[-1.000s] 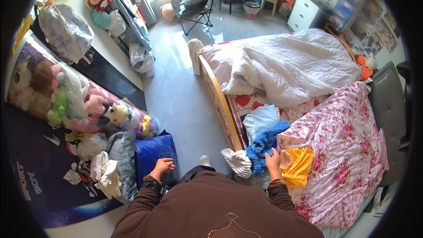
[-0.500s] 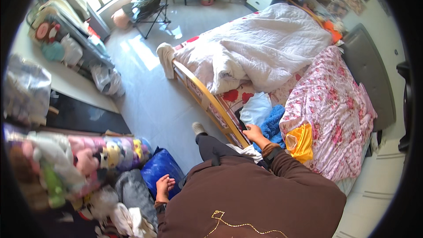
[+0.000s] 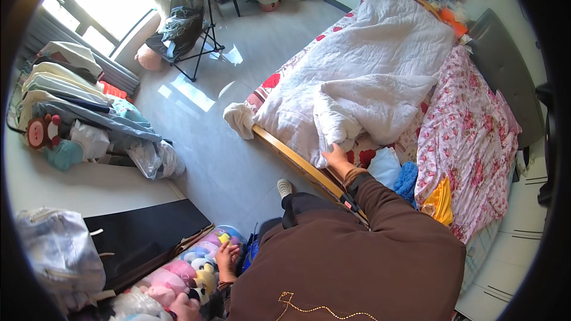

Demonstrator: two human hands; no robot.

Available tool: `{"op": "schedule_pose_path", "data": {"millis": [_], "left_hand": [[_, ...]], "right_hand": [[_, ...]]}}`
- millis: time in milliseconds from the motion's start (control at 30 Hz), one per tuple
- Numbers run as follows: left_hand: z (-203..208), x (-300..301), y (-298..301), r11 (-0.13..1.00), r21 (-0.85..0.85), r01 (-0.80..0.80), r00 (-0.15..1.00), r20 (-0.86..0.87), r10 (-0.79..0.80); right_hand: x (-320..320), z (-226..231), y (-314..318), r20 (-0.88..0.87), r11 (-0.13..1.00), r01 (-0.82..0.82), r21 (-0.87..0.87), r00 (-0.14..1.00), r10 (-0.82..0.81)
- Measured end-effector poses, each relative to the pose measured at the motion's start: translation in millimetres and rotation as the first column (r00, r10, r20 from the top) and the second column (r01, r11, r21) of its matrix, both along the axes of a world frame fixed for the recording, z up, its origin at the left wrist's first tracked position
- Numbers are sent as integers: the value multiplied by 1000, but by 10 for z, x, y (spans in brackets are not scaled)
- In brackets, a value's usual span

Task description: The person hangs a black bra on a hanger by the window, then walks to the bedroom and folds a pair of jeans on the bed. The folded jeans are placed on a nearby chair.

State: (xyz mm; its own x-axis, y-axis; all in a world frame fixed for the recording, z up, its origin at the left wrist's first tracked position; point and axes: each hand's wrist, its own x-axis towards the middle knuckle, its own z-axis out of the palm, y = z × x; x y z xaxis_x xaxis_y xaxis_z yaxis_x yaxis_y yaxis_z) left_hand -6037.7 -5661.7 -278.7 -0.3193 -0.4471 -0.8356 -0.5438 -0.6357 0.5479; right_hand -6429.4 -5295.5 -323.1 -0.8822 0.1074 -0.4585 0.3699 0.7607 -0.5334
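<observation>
My right hand [image 3: 337, 159] reaches over the wooden footboard [image 3: 304, 169], its thumb apart from the fingers. The fingertips are at the lower edge of a white quilt [image 3: 380, 53], which lies partly folded over on the bed; whether they press on it is hard to see. My left hand [image 3: 226, 259] hangs low at my left side with loosely spread fingers and nothing in them. Behind it are several plush toys [image 3: 178, 276]. Right of my right hand lie a pale blue cloth [image 3: 385, 166] and a fluffy blue cloth [image 3: 407, 183].
A pink floral quilt [image 3: 470, 131] covers the headboard side, with a yellow cloth [image 3: 438, 203] on it. A white cloth [image 3: 239, 120] hangs on the footboard's far end. Left stand a clothes-laden rack [image 3: 77, 101] and a pale backpack [image 3: 59, 255]. A folding chair [image 3: 184, 30] stands near the window.
I have stepped forward along the footboard. My right hand has moved from beside the pale blue cloth to the white quilt's edge. My left hand is now beside the plush toys.
</observation>
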Motion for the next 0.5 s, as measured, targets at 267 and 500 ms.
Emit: {"op": "schedule_pose_path", "data": {"millis": [267, 500], "left_hand": [[127, -332, -785, 951, -5, 308, 921, 251, -297], [291, -650, -1785, 888, -223, 402, 902, 263, -342]], "right_hand": [[-789, -151, -128, 85, 856, 439, 274, 875, -476], [-1084, -601, -196, 58, 879, 445, 173, 886, -460]]}}
